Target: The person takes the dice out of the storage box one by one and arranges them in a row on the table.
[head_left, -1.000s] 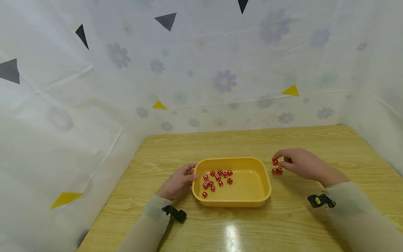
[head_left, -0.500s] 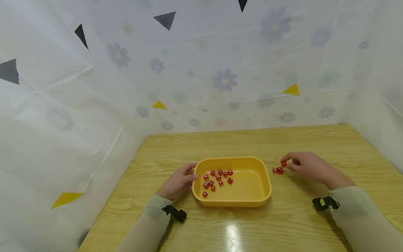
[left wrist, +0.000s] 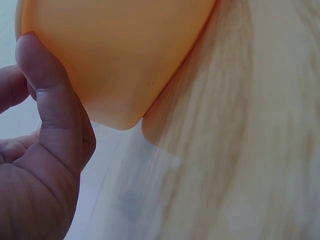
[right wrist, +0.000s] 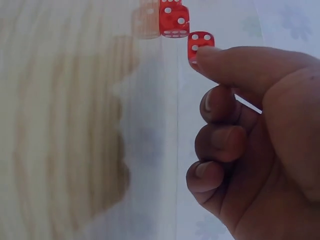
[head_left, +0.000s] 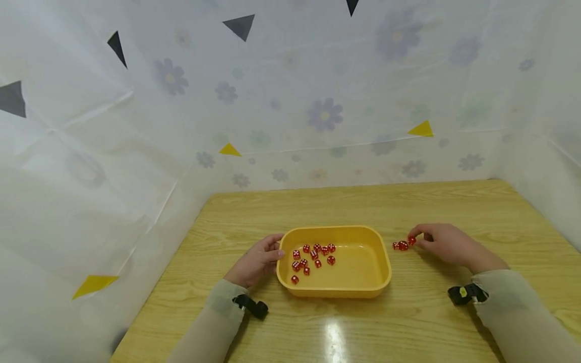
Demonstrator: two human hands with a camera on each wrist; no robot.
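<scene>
A yellow plastic tray (head_left: 337, 292) sits mid-table with several red dice (head_left: 313, 256) in its left half. My left hand (head_left: 257, 262) holds the tray's left end, thumb (left wrist: 52, 100) pressed against the outer wall (left wrist: 120, 50). To the right of the tray, two red dice (head_left: 399, 246) lie together on the wood. My right hand (head_left: 438, 242) pinches a third red die (head_left: 411, 240) right beside them, low at the table. In the right wrist view the thumb (right wrist: 235, 62) covers part of that die (right wrist: 200, 42), with the pair (right wrist: 173, 20) just beyond it.
The wooden table (head_left: 363, 201) is walled at the back and both sides by white floral sheeting (head_left: 290, 101). Black wrist camera straps (head_left: 251, 306) sit on both sleeves. A glare spot lies on the wood in front of the tray.
My right hand moved right and down, bringing the pinched die from above the pair to the table beside them. The left hand and tray stayed put.
</scene>
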